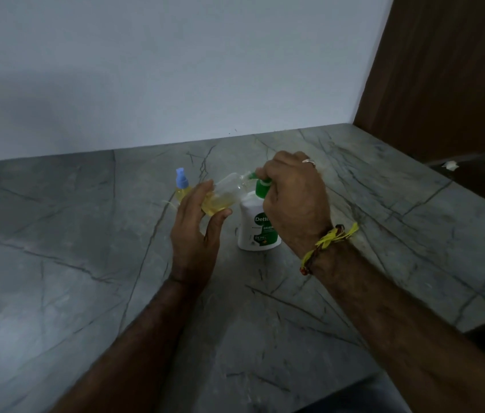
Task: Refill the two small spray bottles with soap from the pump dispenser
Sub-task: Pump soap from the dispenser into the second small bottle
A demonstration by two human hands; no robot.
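Here, in the head view, the filling of one bottle looks to be in hand. The left hand point(198, 231) grips an uncapped spray bottle point(223, 193), tilted with its open neck up against the green nozzle of the pump dispenser point(257, 223), which stands on the grey marble tabletop point(384, 234) nearer its far edge than its near one. The right hand point(293, 204) is closed over the pump head, fingers curled round it. Yellow liquid lies in the lower part of the held bottle, so it seems partly filled. The second spray bottle point(182, 189), blue cap on and yellow liquid inside, stands just left of the hands.

The next move likely calls for steady presses on the pump while the neck stays under the spout, else soap runs onto the marble.

The pump head is mostly hidden under the right fingers; whether soap is flowing cannot be made out. The held bottle's cap is not visible.
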